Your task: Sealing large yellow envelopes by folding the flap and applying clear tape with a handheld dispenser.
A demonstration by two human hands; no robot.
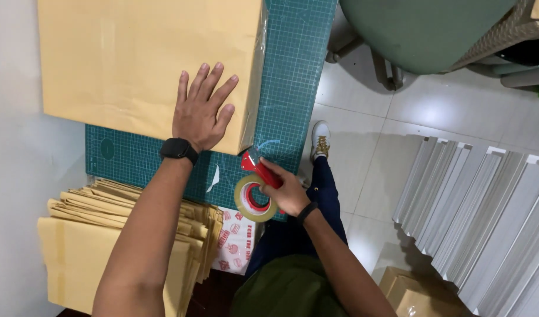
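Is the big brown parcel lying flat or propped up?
Flat. The brown parcel lies broad face up on the green cutting mat, with the left hand spread on top of it.

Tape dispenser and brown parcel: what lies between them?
Head view: a short stretch of green cutting mat separates the tape dispenser, in the right hand, from the brown parcel.

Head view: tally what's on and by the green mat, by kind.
Brown wrapped parcel under left hand: 1
Red tape dispenser in right hand: 1
Green cutting mat: 1
Brown envelope stack: 1
Total: 4
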